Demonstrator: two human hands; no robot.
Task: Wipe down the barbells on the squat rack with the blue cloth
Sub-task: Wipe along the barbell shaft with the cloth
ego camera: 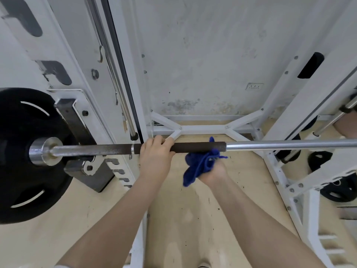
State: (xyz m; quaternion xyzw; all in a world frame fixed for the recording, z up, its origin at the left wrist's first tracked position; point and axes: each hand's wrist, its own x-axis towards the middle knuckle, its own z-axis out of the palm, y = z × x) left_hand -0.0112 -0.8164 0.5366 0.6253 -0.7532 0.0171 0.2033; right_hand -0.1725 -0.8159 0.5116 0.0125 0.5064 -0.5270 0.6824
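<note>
The stiff, heavy barbell (193, 147) is being steadied by the left hand (155, 153) curled round it while the floppy blue cloth (201, 165) is being bunched in the right hand (212, 171).

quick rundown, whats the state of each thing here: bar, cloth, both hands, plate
barbell: horizontal on the rack, dark sleeve section partly under the cloth
blue cloth: bunched, wrapped against the bar's underside, tail hanging down
left hand: curled over the bar in a firm grip
right hand: under the bar, clutching the cloth
black weight plate: loaded on the bar's left end
</note>
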